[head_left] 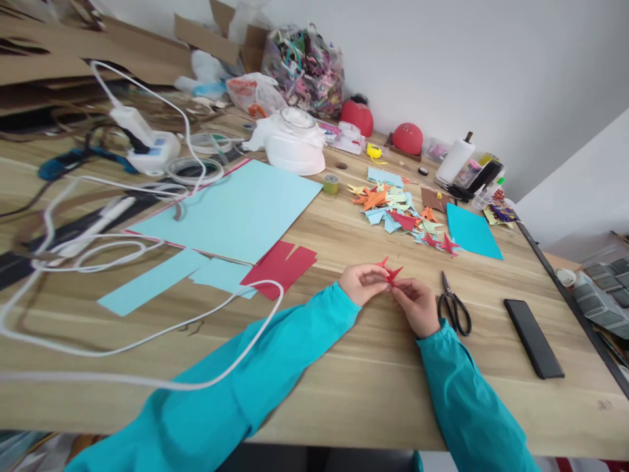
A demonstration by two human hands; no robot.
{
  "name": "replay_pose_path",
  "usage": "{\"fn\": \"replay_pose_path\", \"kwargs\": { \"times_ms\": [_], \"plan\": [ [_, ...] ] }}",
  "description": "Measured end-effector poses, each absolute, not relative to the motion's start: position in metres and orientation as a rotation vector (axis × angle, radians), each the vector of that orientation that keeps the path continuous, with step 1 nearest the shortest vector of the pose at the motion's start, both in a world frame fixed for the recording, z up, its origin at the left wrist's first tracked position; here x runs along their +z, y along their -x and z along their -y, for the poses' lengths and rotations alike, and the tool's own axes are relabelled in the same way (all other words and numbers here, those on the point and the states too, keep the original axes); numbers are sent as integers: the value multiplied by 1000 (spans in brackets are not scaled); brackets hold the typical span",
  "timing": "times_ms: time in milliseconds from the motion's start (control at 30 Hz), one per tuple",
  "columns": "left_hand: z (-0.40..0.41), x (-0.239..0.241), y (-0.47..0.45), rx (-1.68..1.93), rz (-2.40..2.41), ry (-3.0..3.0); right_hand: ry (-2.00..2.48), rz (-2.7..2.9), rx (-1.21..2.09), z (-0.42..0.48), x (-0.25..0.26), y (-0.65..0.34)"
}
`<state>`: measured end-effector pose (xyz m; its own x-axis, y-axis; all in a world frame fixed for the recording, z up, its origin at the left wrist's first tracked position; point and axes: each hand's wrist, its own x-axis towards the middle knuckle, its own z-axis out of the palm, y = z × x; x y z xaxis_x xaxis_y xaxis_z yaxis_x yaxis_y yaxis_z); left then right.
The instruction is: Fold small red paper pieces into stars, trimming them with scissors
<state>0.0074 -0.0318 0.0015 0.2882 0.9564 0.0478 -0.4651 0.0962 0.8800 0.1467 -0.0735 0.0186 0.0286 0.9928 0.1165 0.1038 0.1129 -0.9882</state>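
Between my two hands is a small red folded paper crane with pointed tips sticking up. My left hand pinches it from the left, fingers closed. From the right, my right hand grips it between thumb and fingertips. The fingers hide its lower part. Beyond my hands lies a heap of folded paper cranes in orange, blue, yellow and red. Cut red paper pieces lie left of my left hand. Black-handled scissors rest just right of my right hand.
Large light-blue sheets and blue strips lie at left, near a white cable looping across the table. A black phone lies at right. Farther back are a turquoise sheet, a thread spool and a white cap.
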Motion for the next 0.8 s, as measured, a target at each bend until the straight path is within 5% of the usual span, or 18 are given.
{"fn": "replay_pose_path", "kwargs": {
  "times_ms": [267,500,800],
  "plan": [
    [31,6,2,1024,-542,-802,1068,842,1221,66,24,-162],
    [31,19,6,713,-495,-641,999,968,1492,71,25,-160],
    [46,15,-2,799,-358,-923,971,988,1556,73,26,-158]
  ]
}}
